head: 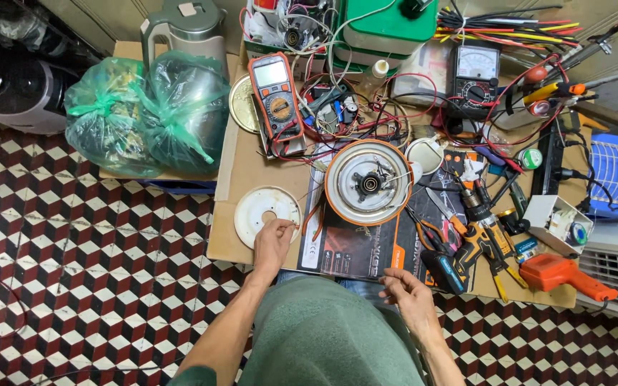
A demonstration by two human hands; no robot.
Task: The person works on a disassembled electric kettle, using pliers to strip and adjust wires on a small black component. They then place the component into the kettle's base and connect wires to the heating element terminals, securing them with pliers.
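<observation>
While the left hand [273, 243] pinches the white disc [266, 213] at the table's [241, 168] near-left edge, the right hand [409, 294] hovers off the near edge, fingers loosely curled and empty, leaving the upturned kettle base [368, 182] accessible mid-table.

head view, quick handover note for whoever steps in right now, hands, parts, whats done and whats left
Left hand: fingertips at the near edge of the white round disc lying on the cardboard; whether it pinches something small cannot be told.
Right hand: loosely curled near the table's front edge, nothing clearly held.
Round appliance base: upside down on the dark mat, underside exposed, thin wires trailing from it.
Done: white disc lies apart from the base.
Left: base is open; screwdrivers and pliers lie to its right, untouched.
</observation>
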